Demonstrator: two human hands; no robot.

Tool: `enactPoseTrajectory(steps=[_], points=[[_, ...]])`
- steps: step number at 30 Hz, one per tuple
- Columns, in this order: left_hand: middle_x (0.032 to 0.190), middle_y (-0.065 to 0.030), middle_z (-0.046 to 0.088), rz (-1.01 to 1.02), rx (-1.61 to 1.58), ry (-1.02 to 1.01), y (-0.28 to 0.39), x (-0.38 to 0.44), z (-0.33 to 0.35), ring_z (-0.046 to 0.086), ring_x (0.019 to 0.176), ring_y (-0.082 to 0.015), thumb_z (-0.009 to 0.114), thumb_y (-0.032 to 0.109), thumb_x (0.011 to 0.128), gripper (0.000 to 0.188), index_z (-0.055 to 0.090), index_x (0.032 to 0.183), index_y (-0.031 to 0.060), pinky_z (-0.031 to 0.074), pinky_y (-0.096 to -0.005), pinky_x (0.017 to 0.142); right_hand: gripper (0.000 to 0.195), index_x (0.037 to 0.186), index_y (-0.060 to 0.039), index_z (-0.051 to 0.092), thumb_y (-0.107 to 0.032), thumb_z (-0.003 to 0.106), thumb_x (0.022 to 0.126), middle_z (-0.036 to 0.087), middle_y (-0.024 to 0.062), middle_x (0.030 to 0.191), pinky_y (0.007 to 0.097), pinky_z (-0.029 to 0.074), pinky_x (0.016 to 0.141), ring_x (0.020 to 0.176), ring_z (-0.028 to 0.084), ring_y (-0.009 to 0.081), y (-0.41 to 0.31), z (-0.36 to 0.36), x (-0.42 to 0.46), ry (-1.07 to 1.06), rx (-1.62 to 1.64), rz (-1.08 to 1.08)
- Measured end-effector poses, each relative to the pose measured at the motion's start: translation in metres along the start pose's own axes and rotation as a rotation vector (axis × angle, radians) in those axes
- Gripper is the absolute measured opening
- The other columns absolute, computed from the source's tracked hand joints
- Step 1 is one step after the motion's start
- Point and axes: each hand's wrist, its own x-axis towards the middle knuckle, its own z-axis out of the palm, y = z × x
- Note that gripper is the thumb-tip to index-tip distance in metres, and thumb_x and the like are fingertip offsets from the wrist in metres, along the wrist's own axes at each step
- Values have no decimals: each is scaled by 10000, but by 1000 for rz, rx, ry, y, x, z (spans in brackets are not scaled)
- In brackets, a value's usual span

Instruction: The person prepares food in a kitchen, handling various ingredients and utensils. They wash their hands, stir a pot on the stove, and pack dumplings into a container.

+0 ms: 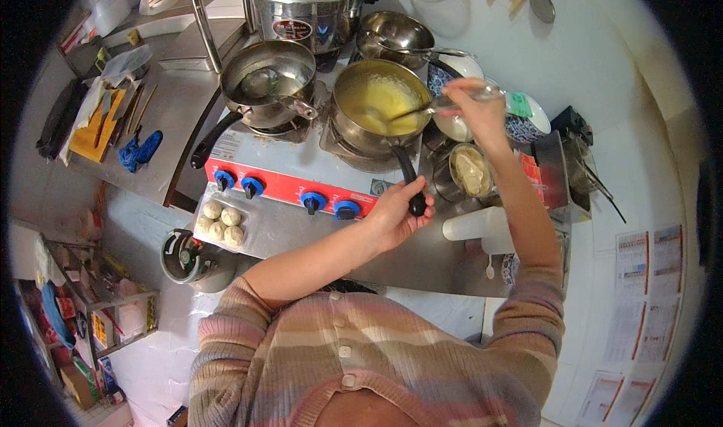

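Note:
My left hand (398,212) grips the black handle (408,170) of a steel saucepan (364,125), which sits on the right burner of a gas stove (305,161). Yellow liquid (390,96), frothy at its far side, lies in the pan. Above the pan's right rim, my right hand (474,105) is closed around the metal handle of a ladle (418,110), whose lower end dips into the liquid. A second steel pan (268,79) with a ladle (291,105) in it stands on the left burner.
Behind the pans are a large steel pot (308,17) and a metal bowl (395,31). To the right stand patterned bowls (528,125), a container of pale paste (471,170) and plastic cups (474,223). Several pale balls (220,223) sit in a tray front left, above a gas cylinder (197,263).

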Motion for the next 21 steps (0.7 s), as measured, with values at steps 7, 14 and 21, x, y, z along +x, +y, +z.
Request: enactPoseTrajectory(steps=[7,14,21], points=[[706,-50,509,5,-18,24,1,0,3,494,607,-162,448,231,899,162,401,887,77,431,-277,546,100,804,43,597,-42,602,752,588,110,809,258,554,528,656,597,169,2,-29,3,84,-85,16],[703,-57,503,1,-5,19,-2,0,6,486,607,-163,452,225,898,163,401,878,72,434,-277,553,102,792,49,600,-36,609,737,591,94,758,251,532,497,656,601,161,25,-12,16,101,63,-18],[701,-57,500,5,-51,31,-2,3,0,485,600,-164,442,227,902,163,403,870,72,438,-279,553,105,798,58,599,-31,596,743,601,112,766,256,540,521,625,603,164,-2,-7,-2,15,-33,-4]])
